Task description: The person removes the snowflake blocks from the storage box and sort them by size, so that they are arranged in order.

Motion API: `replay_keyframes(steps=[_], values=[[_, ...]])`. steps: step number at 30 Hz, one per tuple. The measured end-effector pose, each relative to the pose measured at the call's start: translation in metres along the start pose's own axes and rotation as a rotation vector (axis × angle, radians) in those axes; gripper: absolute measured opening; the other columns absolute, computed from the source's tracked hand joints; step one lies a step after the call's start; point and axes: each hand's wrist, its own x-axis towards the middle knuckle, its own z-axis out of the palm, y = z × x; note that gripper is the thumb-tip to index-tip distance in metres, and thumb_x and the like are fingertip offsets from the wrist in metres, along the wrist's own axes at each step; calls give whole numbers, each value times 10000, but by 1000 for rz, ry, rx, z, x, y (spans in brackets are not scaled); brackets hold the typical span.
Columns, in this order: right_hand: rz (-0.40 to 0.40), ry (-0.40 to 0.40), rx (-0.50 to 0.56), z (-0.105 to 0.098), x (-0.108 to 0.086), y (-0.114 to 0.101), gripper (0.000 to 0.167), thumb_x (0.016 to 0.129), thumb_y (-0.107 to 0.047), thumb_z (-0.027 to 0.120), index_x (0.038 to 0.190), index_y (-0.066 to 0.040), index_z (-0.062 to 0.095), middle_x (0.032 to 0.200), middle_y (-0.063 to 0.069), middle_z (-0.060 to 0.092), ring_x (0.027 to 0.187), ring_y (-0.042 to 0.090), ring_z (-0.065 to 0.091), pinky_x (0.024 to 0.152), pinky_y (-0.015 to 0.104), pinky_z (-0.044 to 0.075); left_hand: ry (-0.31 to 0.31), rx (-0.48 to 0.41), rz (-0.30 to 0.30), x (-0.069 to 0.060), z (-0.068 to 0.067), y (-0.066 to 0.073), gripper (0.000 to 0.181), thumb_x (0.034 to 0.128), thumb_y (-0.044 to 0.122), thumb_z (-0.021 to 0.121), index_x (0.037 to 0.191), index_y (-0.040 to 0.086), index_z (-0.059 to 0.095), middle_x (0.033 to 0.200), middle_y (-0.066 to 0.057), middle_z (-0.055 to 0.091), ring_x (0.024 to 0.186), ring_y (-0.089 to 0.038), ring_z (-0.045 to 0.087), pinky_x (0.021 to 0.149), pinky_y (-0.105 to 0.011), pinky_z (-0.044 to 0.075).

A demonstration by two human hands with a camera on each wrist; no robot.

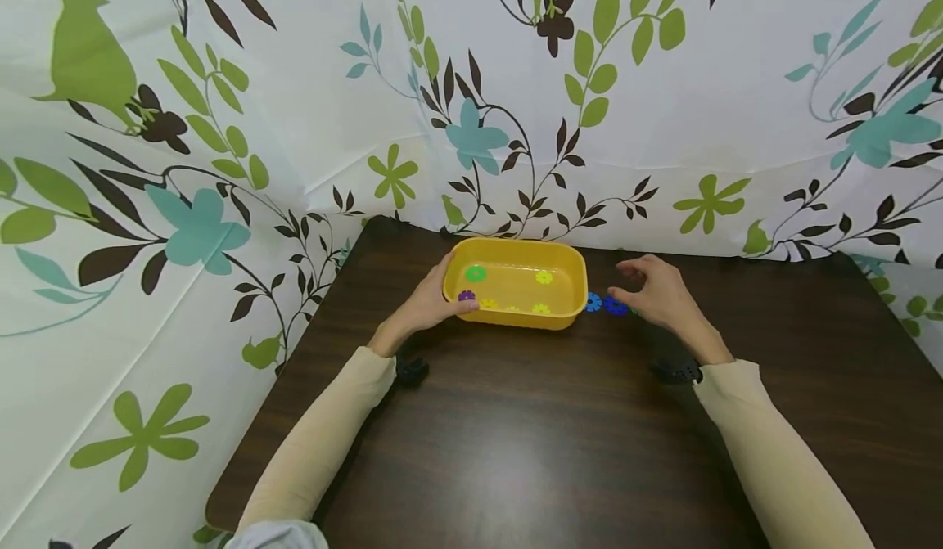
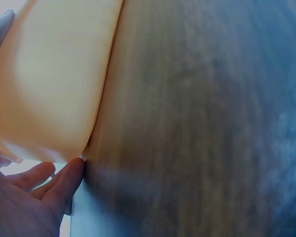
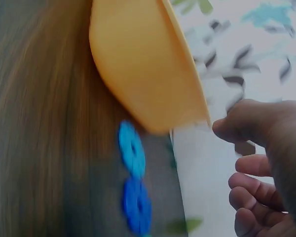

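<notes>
My left hand [image 1: 430, 299] grips the left end of a yellow plastic tub [image 1: 516, 320], its thumb over the front rim. In the left wrist view the fingers [image 2: 69, 180] touch the tub's end wall. Inside lie a green disc [image 1: 476, 273], a purple disc [image 1: 466, 295] and several yellow notched discs [image 1: 543, 276]. Right of the tub, my right hand [image 1: 659, 291] hovers with thumb and fingers apart, holding nothing. Beside it on the table are a light blue notched disc [image 3: 131, 148] and a dark blue one [image 3: 137, 205]; a green bit is mostly hidden by the hand.
The dark wooden table [image 1: 501, 418] reaches a patterned white cloth [image 1: 309, 123] at its back and left. Black wrist devices [image 1: 674, 371] show below both wrists.
</notes>
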Motion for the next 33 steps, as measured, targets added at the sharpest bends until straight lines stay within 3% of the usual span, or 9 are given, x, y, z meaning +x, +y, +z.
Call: replay_keyframes(steps=[7,15,20,25,33], values=[[-80,-69,37,19,27,-45,462,946,-180,825,1308,89,726,1173,268,707,1065,398,652,957,563,564,-3,-5,-15,0,0,0,1212,901,480,858,1774,193,68,1736,-213,335,1420,-406,526,1260,-601,429],[-166,-164,57,44,52,-84,490,946,-218,810,1315,92,724,1227,274,740,1115,426,686,983,578,568,3,3,-4,0,0,-1,1228,888,498,866,1774,194,72,1733,-217,340,1397,-398,537,1228,-598,450],[-208,-254,55,63,63,-99,464,934,-206,831,1288,80,740,1212,253,749,1101,398,695,984,551,575,-2,-1,-5,0,1,1,1221,903,487,855,1775,183,56,1745,-226,317,1433,-410,519,1259,-601,425],[-196,-369,61,79,74,-111,464,918,-216,866,1299,27,765,1202,194,782,1106,343,704,1015,509,584,-2,0,-16,0,2,1,1219,913,496,846,1776,188,41,1759,-214,296,1444,-394,518,1272,-587,421],[-281,-538,51,105,91,-120,335,933,-93,833,1250,11,799,1166,163,811,1029,271,726,981,436,621,20,-15,23,0,2,0,1194,893,457,879,1768,208,105,1631,-193,436,1309,-348,573,1145,-553,518]])
